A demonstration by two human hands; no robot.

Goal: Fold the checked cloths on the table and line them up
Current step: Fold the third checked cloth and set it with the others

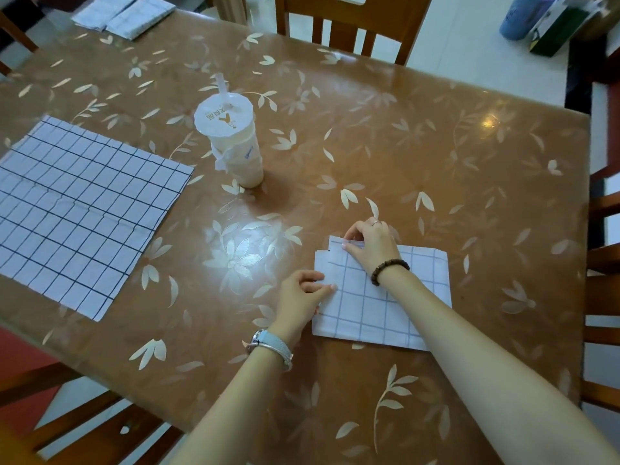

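obstacle: tall lidded cup [235, 146] with straw [221, 83], mid-table | low, flat: open checked cloth [77, 213] left, folded cloth [375, 307] near right, folded pile [124, 15] far-left corner | free: bare table [436, 146] right of cup

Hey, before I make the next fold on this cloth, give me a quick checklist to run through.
1. Both the left hand and right hand grip the half-folded cloth: ok.
2. Its layers flush at the far left corner: not ok, edges stagger.
3. The cup stands apart from it: ok.
4. The flat cloth lies spread, ready: ok.
5. The folded cloths at the far edge evenly lined up: cannot tell.
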